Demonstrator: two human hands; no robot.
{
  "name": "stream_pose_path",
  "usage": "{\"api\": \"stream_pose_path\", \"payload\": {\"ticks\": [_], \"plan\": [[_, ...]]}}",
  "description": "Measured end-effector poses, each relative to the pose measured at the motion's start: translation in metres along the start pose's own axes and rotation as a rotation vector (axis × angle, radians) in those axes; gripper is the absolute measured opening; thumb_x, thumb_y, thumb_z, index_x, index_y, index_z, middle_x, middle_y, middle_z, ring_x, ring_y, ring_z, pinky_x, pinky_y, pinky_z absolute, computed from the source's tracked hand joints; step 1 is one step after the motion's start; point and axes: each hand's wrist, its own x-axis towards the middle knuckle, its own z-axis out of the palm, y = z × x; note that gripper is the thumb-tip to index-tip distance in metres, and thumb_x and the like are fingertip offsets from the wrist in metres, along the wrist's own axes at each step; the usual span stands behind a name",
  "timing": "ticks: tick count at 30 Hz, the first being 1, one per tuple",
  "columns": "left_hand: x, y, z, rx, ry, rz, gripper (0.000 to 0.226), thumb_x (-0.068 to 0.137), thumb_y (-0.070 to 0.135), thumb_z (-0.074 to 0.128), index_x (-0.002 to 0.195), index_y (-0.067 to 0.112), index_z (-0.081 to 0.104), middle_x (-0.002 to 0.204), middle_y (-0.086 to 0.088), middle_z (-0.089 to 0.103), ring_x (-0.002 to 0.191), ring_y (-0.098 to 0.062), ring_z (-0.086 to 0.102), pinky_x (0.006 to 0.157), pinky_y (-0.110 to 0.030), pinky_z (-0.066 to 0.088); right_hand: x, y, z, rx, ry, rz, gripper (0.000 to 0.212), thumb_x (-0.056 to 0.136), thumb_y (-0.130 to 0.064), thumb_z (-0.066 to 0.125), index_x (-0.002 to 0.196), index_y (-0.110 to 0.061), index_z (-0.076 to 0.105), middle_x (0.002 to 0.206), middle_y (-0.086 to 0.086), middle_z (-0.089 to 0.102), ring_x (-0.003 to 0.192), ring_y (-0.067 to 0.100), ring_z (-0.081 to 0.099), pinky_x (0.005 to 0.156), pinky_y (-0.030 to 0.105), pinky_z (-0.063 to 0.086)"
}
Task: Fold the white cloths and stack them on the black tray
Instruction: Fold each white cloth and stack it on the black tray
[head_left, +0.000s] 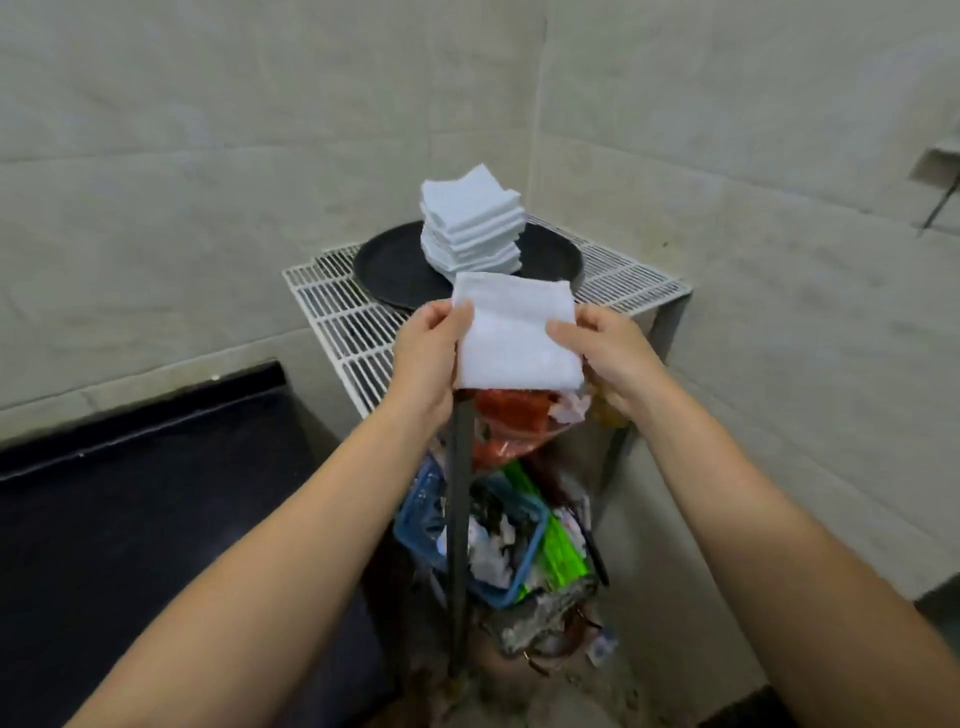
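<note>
A folded white cloth (514, 332) is held in the air just in front of the black tray (395, 265). My left hand (431, 353) pinches its left edge and my right hand (608, 358) pinches its right edge, thumbs on top. The round tray sits on a white wire rack (343, 322). On the tray stands a tall stack of several folded white cloths (472, 223), slightly fanned. The held cloth hides the tray's near rim.
The rack stands in a corner between two pale tiled walls. Beneath it lie a red bag (509, 421), a blue basket (519, 577) of clutter and green items (561, 551). A black counter (130, 499) fills the lower left.
</note>
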Motion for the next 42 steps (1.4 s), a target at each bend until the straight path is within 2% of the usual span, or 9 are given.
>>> {"api": "stream_pose_path", "payload": {"ticks": [7,17,20,25,28,33,36,38,42], "plan": [[0.143,0.068,0.039,0.168,0.211,0.183,0.019,0.094,0.014,0.051,0.076,0.017,0.048,0.075,-0.003,0.055,0.066,-0.018,0.054,0.06,-0.031,0.044,0.183,-0.077,0.0,-0.081,-0.162,-0.266,0.014,0.09,-0.017,0.062,0.101,-0.01,0.065,0.099,0.008,0.068,0.087,0.02,0.064,0.081,0.036,0.051],[0.252,0.058,0.04,0.387,0.471,0.039,0.024,0.09,0.015,0.056,0.072,0.016,0.041,0.065,-0.003,0.045,0.055,-0.016,0.04,0.048,-0.021,0.035,0.328,-0.08,0.016,-0.33,-0.419,-0.25,0.013,0.09,-0.023,0.061,0.078,-0.018,0.058,0.072,-0.002,0.056,0.062,0.011,0.052,0.044,0.021,0.037],[0.254,0.041,0.034,0.453,0.517,0.035,0.028,0.089,0.015,0.057,0.066,0.016,0.041,0.06,-0.001,0.042,0.051,-0.014,0.038,0.039,-0.015,0.03,0.336,-0.063,0.021,-0.301,-0.45,-0.235,0.009,0.089,-0.023,0.062,0.094,-0.018,0.056,0.079,-0.005,0.056,0.073,0.014,0.056,0.05,0.023,0.044],[0.256,0.032,0.028,0.454,0.619,0.068,0.03,0.091,0.028,0.055,0.066,0.019,0.041,0.064,0.0,0.043,0.055,-0.014,0.038,0.047,-0.024,0.029,0.344,-0.053,0.02,-0.256,-0.432,-0.2,0.042,0.087,-0.038,0.06,0.121,-0.014,0.052,0.108,0.005,0.061,0.078,0.016,0.057,0.059,0.027,0.044],[0.25,0.023,0.017,0.309,0.68,-0.019,0.037,0.095,0.044,0.044,0.108,0.01,0.054,0.091,-0.006,0.056,0.084,-0.02,0.052,0.07,-0.03,0.046,0.349,-0.038,0.012,-0.107,-0.438,-0.034,0.052,0.093,-0.048,0.047,0.135,-0.017,0.042,0.132,0.007,0.053,0.113,0.021,0.056,0.088,0.036,0.049],[0.236,-0.009,0.01,-0.008,0.5,-0.223,0.072,0.097,0.054,0.027,0.148,0.004,0.021,0.151,-0.013,0.034,0.137,-0.026,0.036,0.115,-0.038,0.029,0.341,0.002,0.017,0.034,-0.516,0.245,0.068,0.093,-0.061,0.032,0.147,-0.02,0.03,0.152,0.004,0.034,0.138,0.023,0.036,0.113,0.044,0.032],[0.234,-0.009,0.021,-0.172,0.33,-0.309,0.08,0.093,0.064,0.016,0.135,0.003,0.047,0.138,-0.015,0.052,0.126,-0.029,0.05,0.105,-0.039,0.041,0.335,0.005,0.021,0.106,-0.525,0.275,0.062,0.096,-0.058,0.025,0.138,-0.017,0.045,0.124,0.002,0.057,0.109,0.017,0.056,0.085,0.031,0.049],[0.235,-0.003,0.031,-0.204,0.296,-0.335,0.081,0.09,0.068,0.014,0.121,0.009,0.06,0.125,-0.013,0.062,0.114,-0.03,0.059,0.093,-0.04,0.048,0.334,0.005,0.021,0.161,-0.554,0.28,0.057,0.098,-0.057,0.019,0.116,-0.019,0.058,0.096,0.0,0.062,0.083,0.013,0.058,0.062,0.027,0.045],[0.238,0.01,0.051,-0.122,0.24,-0.398,0.087,0.088,0.071,0.009,0.11,0.008,0.065,0.106,-0.015,0.068,0.096,-0.03,0.064,0.075,-0.039,0.05,0.334,0.004,0.019,0.253,-0.598,0.273,0.06,0.096,-0.062,0.022,0.111,-0.022,0.065,0.109,0.006,0.07,0.102,0.022,0.063,0.081,0.037,0.052]]}}
